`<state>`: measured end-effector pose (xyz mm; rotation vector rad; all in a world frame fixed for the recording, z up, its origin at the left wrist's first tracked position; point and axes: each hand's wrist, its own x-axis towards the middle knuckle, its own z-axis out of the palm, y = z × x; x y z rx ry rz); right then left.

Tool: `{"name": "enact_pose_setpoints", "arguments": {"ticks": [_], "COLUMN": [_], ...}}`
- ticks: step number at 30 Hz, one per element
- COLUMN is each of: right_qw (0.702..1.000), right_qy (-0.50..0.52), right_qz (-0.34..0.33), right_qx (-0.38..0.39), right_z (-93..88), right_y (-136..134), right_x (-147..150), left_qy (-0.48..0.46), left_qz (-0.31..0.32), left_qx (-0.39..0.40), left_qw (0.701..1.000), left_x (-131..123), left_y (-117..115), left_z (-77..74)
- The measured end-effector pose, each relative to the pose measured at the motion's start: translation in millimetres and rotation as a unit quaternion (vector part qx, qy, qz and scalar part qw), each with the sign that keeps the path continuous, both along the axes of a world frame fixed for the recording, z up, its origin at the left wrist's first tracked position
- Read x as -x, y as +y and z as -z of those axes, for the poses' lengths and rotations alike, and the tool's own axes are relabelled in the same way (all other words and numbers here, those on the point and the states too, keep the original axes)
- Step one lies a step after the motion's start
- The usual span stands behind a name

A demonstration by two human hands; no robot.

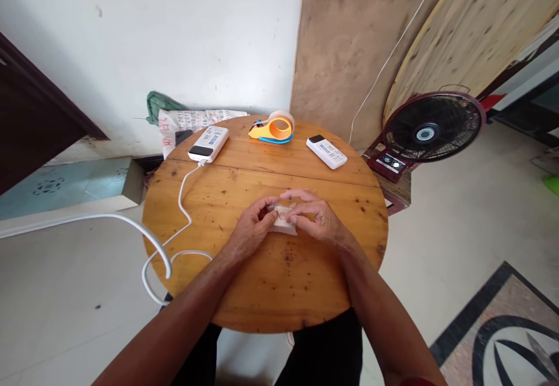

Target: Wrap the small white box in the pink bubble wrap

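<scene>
A small whitish packet, perhaps wrapped in paper or film, (pixel 283 226) lies at the middle of the round wooden table (pixel 262 293), partly covered by my fingers. My left hand (pixel 255 222) grips its left side, thumb on top and fingers curled behind. From the right, my right hand (pixel 317 218) reaches over it, with the index finger stretched out above and the thumb and other fingertips touching its top. Whether the right fingertips pinch a bit of the wrapping is too small to make out.
A tape dispenser (pixel 273 128) stands at the table's back, between a power bank (pixel 208 144) with a white cable (pixel 181 199) plugged in and a second power bank (pixel 326 152). The cable loops over the left edge. A fan (pixel 425 134) stands at the right.
</scene>
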<state>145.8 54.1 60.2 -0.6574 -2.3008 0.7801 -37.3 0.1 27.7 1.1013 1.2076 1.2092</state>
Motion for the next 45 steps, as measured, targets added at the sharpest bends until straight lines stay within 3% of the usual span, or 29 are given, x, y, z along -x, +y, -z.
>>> {"name": "enact_pose_setpoints", "arguments": {"ticks": [4, 11, 21, 24, 27, 28, 33, 39, 42, 45], "right_qw": [0.998, 0.999, 0.997, 0.986, 0.957, 0.955, 0.946, 0.94, 0.938, 0.938], "right_qy": [0.02, -0.023, 0.045, 0.108, 0.114, 0.088, 0.061, 0.076, 0.075, 0.071], "right_qz": [0.051, 0.029, 0.017, 0.105, 0.265, 0.282, 0.317, 0.33, 0.337, 0.338], "right_qx": [0.006, -0.027, 0.061, 0.067, -0.006, -0.022, -0.032, -0.029, -0.029, -0.03], "right_z": [2.0, 6.4, 9.4, 21.2, 39.2, 44.8, 58.6, 60.2, 62.1, 63.8], "right_y": [3, 5, 6, 15, 28, 32, 43, 45, 47, 48], "right_x": [-2, 0, -1, -2, -2, -2, -2, -3, -3, -2], "left_qy": [-0.006, 0.008, 0.038, 0.039, 0.008, -0.002, -0.023, 0.039, 0.06, 0.099], "left_qz": [-0.015, -0.01, -0.01, -0.027, -0.034, -0.038, -0.091, -0.15, -0.175, -0.167], "left_qx": [0.008, -0.004, -0.01, -0.008, -0.017, -0.019, -0.021, -0.071, -0.089, -0.123], "left_qw": [1.0, 1.0, 0.999, 0.999, 0.999, 0.999, 0.995, 0.985, 0.979, 0.973], "left_x": [-1, 0, 1, -1, -3, -3, -2, -3, -6, -8], "left_y": [0, 0, 0, 1, 2, 2, 4, 3, -3, -18], "left_z": [0.6, 3.0, 7.0, 10.0, 12.7, 13.4, 16.9, 18.4, 8.4, -13.1]}}
